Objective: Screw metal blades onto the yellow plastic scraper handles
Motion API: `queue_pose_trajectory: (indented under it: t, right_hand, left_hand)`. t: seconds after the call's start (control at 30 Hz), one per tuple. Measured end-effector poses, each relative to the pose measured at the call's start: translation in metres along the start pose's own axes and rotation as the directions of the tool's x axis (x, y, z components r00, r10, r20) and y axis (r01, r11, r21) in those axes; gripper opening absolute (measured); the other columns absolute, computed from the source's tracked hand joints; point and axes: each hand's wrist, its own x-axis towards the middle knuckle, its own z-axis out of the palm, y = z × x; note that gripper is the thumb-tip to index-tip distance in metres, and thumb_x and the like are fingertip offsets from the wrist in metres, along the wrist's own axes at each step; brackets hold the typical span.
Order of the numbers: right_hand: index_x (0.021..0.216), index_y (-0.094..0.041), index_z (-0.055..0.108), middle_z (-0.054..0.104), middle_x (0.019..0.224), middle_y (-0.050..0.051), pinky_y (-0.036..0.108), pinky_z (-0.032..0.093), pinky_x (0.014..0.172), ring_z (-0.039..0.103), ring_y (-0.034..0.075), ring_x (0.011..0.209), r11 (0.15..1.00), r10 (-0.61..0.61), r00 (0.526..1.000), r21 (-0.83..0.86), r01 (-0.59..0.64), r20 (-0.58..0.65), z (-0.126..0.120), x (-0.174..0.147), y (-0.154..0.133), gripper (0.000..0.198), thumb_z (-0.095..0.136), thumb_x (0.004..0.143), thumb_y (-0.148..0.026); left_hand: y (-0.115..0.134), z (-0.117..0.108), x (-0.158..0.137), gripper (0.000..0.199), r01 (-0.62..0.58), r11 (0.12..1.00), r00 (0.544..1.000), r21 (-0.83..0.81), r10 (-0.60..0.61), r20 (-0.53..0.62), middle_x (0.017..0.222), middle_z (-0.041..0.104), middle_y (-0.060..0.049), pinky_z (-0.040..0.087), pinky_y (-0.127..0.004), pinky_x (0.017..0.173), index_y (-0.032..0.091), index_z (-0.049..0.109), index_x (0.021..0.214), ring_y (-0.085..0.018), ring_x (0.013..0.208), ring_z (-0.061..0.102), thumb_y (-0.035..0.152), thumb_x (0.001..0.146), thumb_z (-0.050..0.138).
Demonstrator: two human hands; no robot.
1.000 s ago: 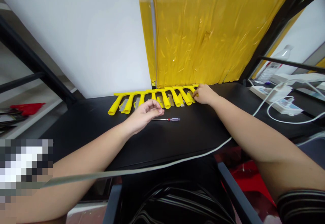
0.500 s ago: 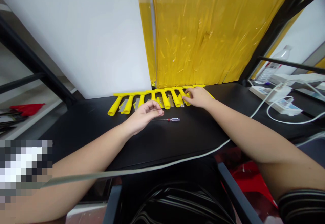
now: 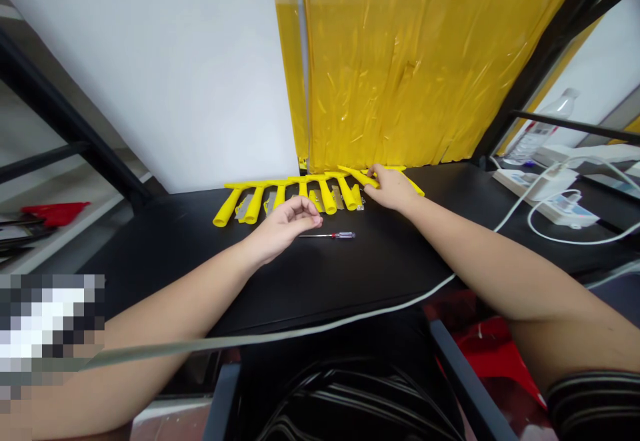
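Note:
My right hand (image 3: 393,186) is closed on the handle of a yellow T-shaped plastic scraper (image 3: 357,176), which sits tilted at the right part of a row. More of these yellow scrapers (image 3: 255,204) lie side by side along the back of the black table, their hollow handle ends toward me. Thin grey metal plates (image 3: 243,208) show between some handles. My left hand (image 3: 290,224) hovers in front of the row with fingers curled in and nothing visible in them. A screwdriver (image 3: 335,235) with a clear handle lies just beyond its fingertips, its shaft partly hidden by the hand.
White power strips (image 3: 550,198) with cables stand on the right, near a clear plastic bottle (image 3: 543,124). A pale cable (image 3: 350,321) crosses in front of the black table (image 3: 320,281). Yellow film (image 3: 400,68) and a white panel (image 3: 175,74) rise behind. Black frame bars (image 3: 95,154) flank both sides.
My right hand has taken hold of a yellow scraper and swung its handle up and to the right, out of line with the row. My left hand stays put.

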Motion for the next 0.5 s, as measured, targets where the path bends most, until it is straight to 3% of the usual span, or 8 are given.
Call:
queue_pose_trajectory:
  t: [0.13,0.23,0.3,0.4,0.5]
  right_hand:
    - [0.111,-0.023,0.061,0.074,0.096,0.008,0.036,0.05,0.079,0.068,0.027,0.087,0.968,0.078,0.989,0.247,-0.046,-0.122,-0.002,0.004,0.006,0.024,0.064,0.092,-0.038]
    - [0.1,-0.024,0.056,0.064,0.075,0.001,0.035,0.044,0.067,0.056,0.021,0.065,0.894,0.088,0.965,0.447,0.032,-0.246,-0.007,0.004,0.008,0.019,0.064,0.087,-0.035]
    - [0.1,-0.025,0.054,0.056,0.068,-0.003,0.034,0.039,0.063,0.047,0.018,0.057,0.821,0.002,0.95,0.543,0.177,-0.312,-0.013,-0.001,0.004,0.018,0.062,0.088,-0.036]
    - [0.106,-0.025,0.054,0.054,0.07,-0.004,0.033,0.037,0.06,0.044,0.017,0.056,0.727,-0.223,0.906,0.557,0.401,-0.36,-0.023,-0.016,-0.013,0.02,0.061,0.092,-0.037]
    - [0.108,-0.024,0.057,0.061,0.08,-0.001,0.033,0.043,0.064,0.053,0.018,0.064,0.678,-0.447,0.803,0.437,0.592,-0.394,-0.03,-0.039,-0.04,0.021,0.065,0.091,-0.034]
  left_hand:
    - [0.0,-0.001,0.001,0.027,-0.005,1.0,1.0,0.0,0.005,-0.008,0.094,0.069,0.001,0.053,-0.035,0.098,0.019,0.067,0.09,-0.016,0.095,0.069,0.028,0.08,0.09]
    - [-0.001,-0.002,0.001,0.025,-0.013,1.0,1.0,0.006,0.013,-0.016,0.093,0.068,0.001,0.053,-0.034,0.096,0.018,0.068,0.091,-0.015,0.092,0.069,0.027,0.081,0.089]
    - [0.0,-0.002,0.001,0.023,-0.005,1.0,1.0,0.004,0.005,-0.021,0.092,0.069,0.0,0.054,-0.034,0.096,0.017,0.071,0.093,-0.015,0.091,0.07,0.027,0.081,0.088]
    - [0.002,0.001,0.0,0.028,0.03,0.999,0.999,-0.041,-0.031,-0.025,0.1,0.074,-0.004,0.055,-0.037,0.099,0.016,0.075,0.107,-0.017,0.095,0.071,0.026,0.084,0.088]
    - [0.006,0.006,-0.001,0.04,0.074,0.987,0.997,-0.139,-0.077,-0.016,0.118,0.076,-0.009,0.056,-0.039,0.103,0.017,0.073,0.124,-0.018,0.102,0.073,0.026,0.087,0.087]
